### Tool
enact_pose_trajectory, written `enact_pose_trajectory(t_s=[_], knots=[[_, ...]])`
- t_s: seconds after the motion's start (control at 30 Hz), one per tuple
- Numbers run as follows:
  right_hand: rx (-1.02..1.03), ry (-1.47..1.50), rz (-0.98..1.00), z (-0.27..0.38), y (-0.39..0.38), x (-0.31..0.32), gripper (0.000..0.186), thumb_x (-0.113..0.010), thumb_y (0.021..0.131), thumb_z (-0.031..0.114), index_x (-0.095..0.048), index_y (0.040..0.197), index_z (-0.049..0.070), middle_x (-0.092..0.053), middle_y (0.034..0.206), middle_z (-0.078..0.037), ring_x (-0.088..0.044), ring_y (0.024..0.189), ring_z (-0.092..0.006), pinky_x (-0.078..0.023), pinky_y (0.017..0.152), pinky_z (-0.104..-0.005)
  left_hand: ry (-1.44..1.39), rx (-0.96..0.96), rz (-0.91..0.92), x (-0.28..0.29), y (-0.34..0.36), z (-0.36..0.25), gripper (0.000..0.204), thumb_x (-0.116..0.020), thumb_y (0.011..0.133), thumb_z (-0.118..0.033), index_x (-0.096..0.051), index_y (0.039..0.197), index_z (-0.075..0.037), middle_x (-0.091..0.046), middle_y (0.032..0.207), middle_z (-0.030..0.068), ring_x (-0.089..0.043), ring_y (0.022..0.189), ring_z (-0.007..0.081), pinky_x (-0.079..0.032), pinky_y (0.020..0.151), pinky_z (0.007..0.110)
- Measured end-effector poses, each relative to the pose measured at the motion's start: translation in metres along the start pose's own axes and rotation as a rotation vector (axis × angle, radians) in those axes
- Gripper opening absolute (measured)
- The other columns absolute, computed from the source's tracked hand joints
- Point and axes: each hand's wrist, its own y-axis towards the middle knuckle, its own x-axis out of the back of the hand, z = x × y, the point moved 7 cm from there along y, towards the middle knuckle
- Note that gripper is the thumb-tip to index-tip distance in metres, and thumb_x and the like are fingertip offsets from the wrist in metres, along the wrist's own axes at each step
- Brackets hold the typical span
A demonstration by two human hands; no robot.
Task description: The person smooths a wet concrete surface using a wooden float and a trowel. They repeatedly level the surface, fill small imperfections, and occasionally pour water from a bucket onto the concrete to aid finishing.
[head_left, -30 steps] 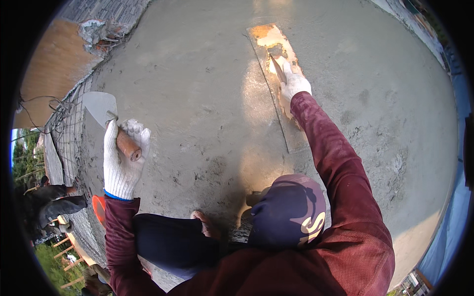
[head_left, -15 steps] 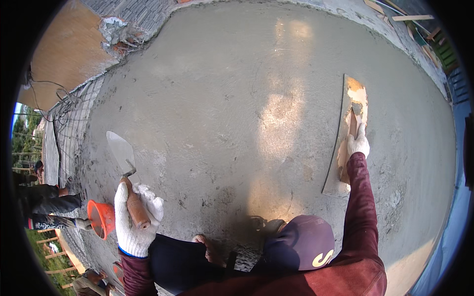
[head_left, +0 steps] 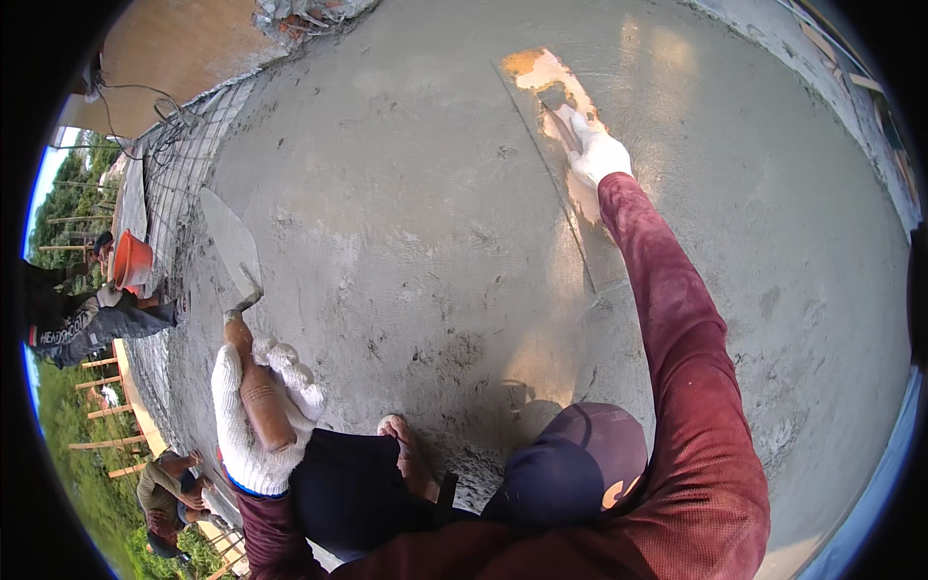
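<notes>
My left hand [head_left: 266, 406], in a white knit glove, holds a pointed trowel by its wooden handle. The trowel's grey blade [head_left: 229, 242] points away from me, above the cement. Farther out and to the right, my gloved right hand [head_left: 599, 157] grips the handle of a long wooden float [head_left: 563, 77]. This board is caked with cement and lies flat, slanting across the wet grey cement surface [head_left: 406, 193]. My right arm stretches forward in a dark red sleeve. The fingers of that hand are partly hidden behind its back.
A co-worker at the left holds an orange bucket [head_left: 132, 259] beside exposed wire mesh [head_left: 198, 155]. Another person [head_left: 174, 498] crouches lower left. Black cables [head_left: 159, 111] hang by a tan board [head_left: 184, 39]. Rough, pitted cement [head_left: 474, 454] lies near my foot [head_left: 411, 454].
My right hand has swept the float leftward and farther out, tilting it across the surface. The left hand still holds the trowel. The co-worker's orange bucket has moved away from my left hand.
</notes>
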Motion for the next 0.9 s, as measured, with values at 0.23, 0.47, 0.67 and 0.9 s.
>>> enact_pose_trajectory(t_s=[0.23,0.47,0.67,0.9], knots=[[0.338,-0.025,0.080,0.043,-0.138,-0.025,0.064,-0.067,0.093,0.017,-0.046,0.153,0.024,-0.060,0.137,-0.018,-0.063,0.120,-0.0378,-0.051,0.105,-0.0464,0.039,0.088,-0.208,0.013,0.036,0.027,0.027,-0.062,0.104,-0.034,-0.066,0.121,-0.013,-0.073,0.102,0.0097,-0.074,0.089,0.0257,-0.063,0.078,0.046],[-0.196,-0.177,-0.117,-0.137,-0.312,0.015,0.075,-0.068,0.089,0.020,-0.040,0.159,0.023,-0.064,0.132,-0.021,-0.069,0.111,-0.0380,-0.056,0.094,-0.0461,-0.085,-0.025,-0.070,0.033,0.013,-0.011,0.042,-0.056,0.107,-0.038,-0.061,0.127,-0.001,-0.072,0.109,0.0148,-0.073,0.095,0.0311,-0.061,0.091,0.055],[-0.364,-0.087,-0.208,-0.135,-0.190,0.017,0.077,-0.068,0.089,0.029,-0.039,0.159,0.018,-0.071,0.121,-0.024,-0.069,0.112,-0.0407,-0.054,0.097,-0.0467,0.237,-0.342,0.298,0.047,0.008,-0.039,0.053,-0.040,0.112,-0.022,-0.033,0.158,0.003,-0.042,0.160,0.0141,-0.053,0.137,0.0266,-0.050,0.111,0.042],[0.163,-0.058,-0.130,0.016,-0.115,-0.052,0.073,-0.068,0.091,0.029,-0.041,0.158,0.023,-0.063,0.135,-0.020,-0.066,0.118,-0.0379,-0.053,0.100,-0.0455,-0.034,-0.151,0.372,0.058,0.032,-0.015,0.053,-0.046,0.109,-0.034,-0.044,0.152,-0.002,-0.053,0.146,0.0200,-0.061,0.125,0.0290,-0.055,0.103,0.050]])
